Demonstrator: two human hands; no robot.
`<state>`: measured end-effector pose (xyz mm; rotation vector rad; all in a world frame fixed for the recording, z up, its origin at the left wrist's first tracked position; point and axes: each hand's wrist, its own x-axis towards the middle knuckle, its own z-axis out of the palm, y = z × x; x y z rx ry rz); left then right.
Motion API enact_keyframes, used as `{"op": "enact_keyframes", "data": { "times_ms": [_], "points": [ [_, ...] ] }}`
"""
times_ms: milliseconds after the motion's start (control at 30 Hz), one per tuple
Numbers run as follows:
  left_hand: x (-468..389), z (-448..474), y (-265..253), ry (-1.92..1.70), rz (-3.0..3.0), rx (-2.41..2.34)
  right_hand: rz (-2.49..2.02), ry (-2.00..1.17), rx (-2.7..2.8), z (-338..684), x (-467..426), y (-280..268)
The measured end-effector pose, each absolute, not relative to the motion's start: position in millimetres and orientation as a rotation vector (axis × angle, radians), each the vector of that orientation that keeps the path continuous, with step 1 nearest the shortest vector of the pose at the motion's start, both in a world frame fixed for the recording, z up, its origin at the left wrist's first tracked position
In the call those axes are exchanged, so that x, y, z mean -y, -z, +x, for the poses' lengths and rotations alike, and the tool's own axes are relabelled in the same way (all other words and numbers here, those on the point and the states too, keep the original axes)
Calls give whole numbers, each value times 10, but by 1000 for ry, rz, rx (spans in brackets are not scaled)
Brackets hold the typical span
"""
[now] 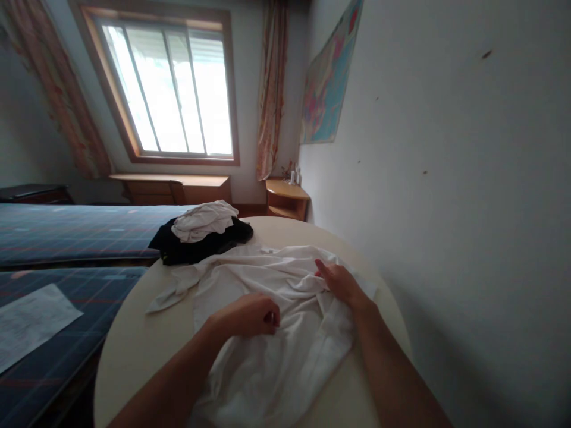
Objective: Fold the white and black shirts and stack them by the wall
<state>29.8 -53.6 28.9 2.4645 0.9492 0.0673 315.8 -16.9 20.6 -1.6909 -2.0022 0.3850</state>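
A white garment [276, 285] lies spread in loose wrinkles over the round, cream-coloured worktop [134, 351], reaching from near its far edge down toward the person, with a sleeve [172, 297] trailing out to the left and a small pale label [267, 251] near its far edge. The person's left hand [254, 315] is over the middle of the garment, its fingers curled inward; whether any fabric is pinched between them cannot be told. The right hand [341, 282] is at the garment's upper right part, thumb stretched out and the other fingers bent down against the folds, and its grip on the cloth cannot be made out for certain. Beyond the garment, at the far left of the worktop, a crumpled off-white cloth [205, 220] sits on top of a black cloth [200, 246]. To the left are two blue plaid mattresses [89, 232], the nearer one bearing a sheet of paper [38, 321]. A bright window [169, 89] stands at the back, and a colourful map [330, 83] hangs on the right-hand wall [468, 238].
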Motion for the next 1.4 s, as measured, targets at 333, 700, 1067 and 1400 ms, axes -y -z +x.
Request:
{"op": "enact_keyframes", "data": {
  "times_ms": [333,700,1067,1400],
  "points": [
    [413,-127,-478,15,2468,-1675,-1838,-347,2019,3171,152,-77],
    [810,598,-373,-290,2615,-771,-1776,-327,2190,3248,69,33],
    [879,672,-385,-374,2197,-341,-1730,-393,2076,3314,26,105],
    [855,650,-346,-399,2278,-431,-1706,-482,2054,3279,51,74]
  ]
}}
